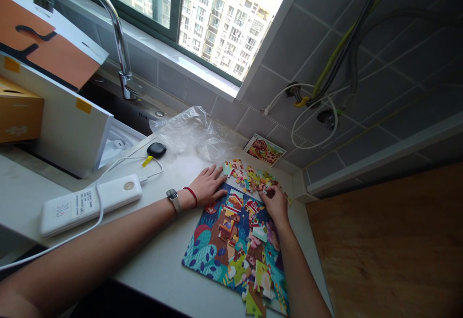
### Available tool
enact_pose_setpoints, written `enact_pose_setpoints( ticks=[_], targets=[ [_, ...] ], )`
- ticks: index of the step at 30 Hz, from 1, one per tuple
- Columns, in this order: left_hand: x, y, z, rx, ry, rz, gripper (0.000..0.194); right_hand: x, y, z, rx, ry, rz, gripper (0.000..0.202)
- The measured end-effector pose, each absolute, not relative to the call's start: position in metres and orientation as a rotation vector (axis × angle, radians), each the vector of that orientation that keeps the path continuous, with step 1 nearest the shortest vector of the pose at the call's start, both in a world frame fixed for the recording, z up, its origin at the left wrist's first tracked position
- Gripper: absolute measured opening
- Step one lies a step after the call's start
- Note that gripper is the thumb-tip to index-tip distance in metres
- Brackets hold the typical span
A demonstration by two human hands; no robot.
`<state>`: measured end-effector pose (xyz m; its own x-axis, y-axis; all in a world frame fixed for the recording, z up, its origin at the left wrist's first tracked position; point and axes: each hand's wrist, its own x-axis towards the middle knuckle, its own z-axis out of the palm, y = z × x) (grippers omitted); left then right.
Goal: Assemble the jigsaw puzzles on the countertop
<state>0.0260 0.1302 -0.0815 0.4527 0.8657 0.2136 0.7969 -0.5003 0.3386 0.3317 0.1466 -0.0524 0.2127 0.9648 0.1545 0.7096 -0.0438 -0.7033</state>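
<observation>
My left hand lies flat with fingers spread, on the counter and at the upper left edge of a colourful illustrated board. My right hand is closed in a pinch on a small puzzle piece, mostly covered by the fingers, at the board's upper right edge. Loose jigsaw pieces lie heaped just beyond both hands. More pieces, some joined, lie on the board, among them a green one. One green and brown piece overhangs the board's near edge. A small farm picture card leans against the tiled wall.
A crumpled clear plastic bag lies behind my left hand. Left of it are a black case and a white power bank with a cable. Boxes stand over the sink under the faucet. Cables hang at right.
</observation>
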Motion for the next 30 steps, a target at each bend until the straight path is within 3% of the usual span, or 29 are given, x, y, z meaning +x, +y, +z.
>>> enact_pose_setpoints(
  ticks=[9,16,24,30],
  targets=[
    [0.030,0.122,-0.068,2.497,1.420,0.584,0.050,0.334,0.104,-0.050,-1.512,-1.395,0.647,0.047],
    [0.039,0.108,-0.048,2.546,1.018,0.803,0.038,0.314,0.082,-0.042,-1.429,-1.371,0.911,0.039],
    [0.046,0.094,-0.033,2.635,0.689,0.754,0.030,0.298,0.070,-0.027,-1.324,-1.469,1.231,0.037],
    [0.048,0.092,-0.033,2.641,0.632,0.696,0.021,0.291,0.068,-0.029,-1.276,-1.418,1.228,0.036]
  ],
)
